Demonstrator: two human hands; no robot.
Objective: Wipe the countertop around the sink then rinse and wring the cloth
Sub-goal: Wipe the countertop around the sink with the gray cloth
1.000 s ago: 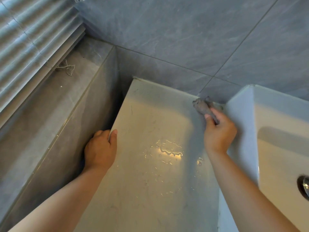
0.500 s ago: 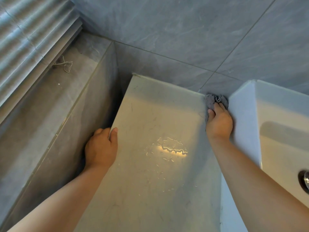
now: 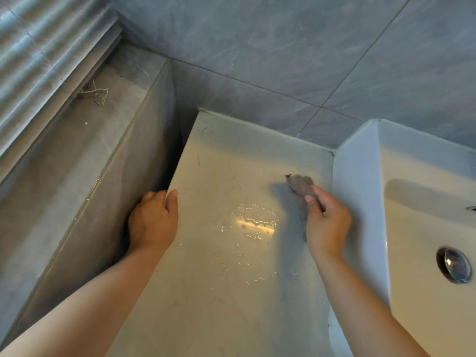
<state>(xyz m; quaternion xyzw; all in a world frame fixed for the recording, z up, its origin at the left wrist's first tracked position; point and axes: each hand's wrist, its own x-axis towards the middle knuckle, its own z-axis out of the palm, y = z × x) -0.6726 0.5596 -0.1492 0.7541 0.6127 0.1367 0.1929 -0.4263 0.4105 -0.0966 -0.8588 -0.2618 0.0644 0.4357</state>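
A pale marbled countertop (image 3: 219, 292) runs from the tiled back wall toward me. A white raised sink (image 3: 360, 202) stands along its right side. My right hand (image 3: 325, 222) grips a small grey cloth (image 3: 300, 185) and presses it on the counter just left of the sink wall. My left hand (image 3: 153, 222) is curled over the counter's left edge, thumb on top. A patch of water streaks (image 3: 253, 220) glints between the two hands.
The sink drain stopper (image 3: 454, 264) shows at the right. A grey tiled ledge (image 3: 64, 163) lies lower on the left, under window blinds (image 3: 46, 55), with a tangle of cord (image 3: 96, 94) on it. Grey wall tiles (image 3: 283, 60) close the back.
My right hand has pulled the cloth from the back corner beside the sink toward me and a little left. The left hand stays on the edge.
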